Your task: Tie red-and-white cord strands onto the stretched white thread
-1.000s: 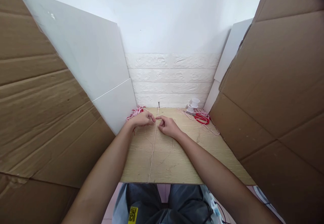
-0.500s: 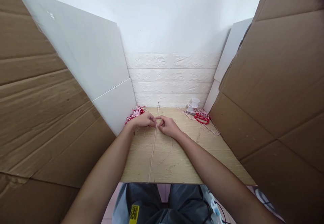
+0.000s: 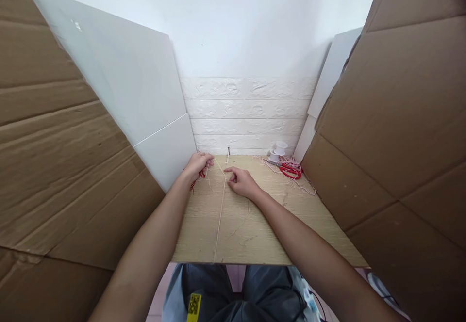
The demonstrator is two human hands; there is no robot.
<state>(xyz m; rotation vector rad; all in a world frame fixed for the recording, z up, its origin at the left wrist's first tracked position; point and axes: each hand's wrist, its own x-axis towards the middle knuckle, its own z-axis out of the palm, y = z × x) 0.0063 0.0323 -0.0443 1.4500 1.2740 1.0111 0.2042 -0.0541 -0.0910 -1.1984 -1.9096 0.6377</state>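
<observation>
A pale string (image 3: 220,220) runs taut from a small dark nail (image 3: 228,149) at the wall down to the board's front edge. My left hand (image 3: 199,163) is closed in a pinch on a thin thread (image 3: 219,165), which stretches slantwise to the string. My right hand (image 3: 243,182) is beside the string, its index fingertip at the spot where thread and string meet. Its other fingers are curled in, and a loose strand shows below them. Red and pink-white yarn (image 3: 194,184) lies partly hidden under my left hand.
On the board's right stand white spools (image 3: 280,148), with red-handled scissors (image 3: 290,170) and pink-white yarn (image 3: 304,186) beside them. Cardboard walls (image 3: 396,128) flank the wooden board (image 3: 269,237). A white brick-patterned wall (image 3: 251,108) closes the back.
My left hand has moved up and left from the string, drawing the thread out taut. My right hand stays nearly where it was.
</observation>
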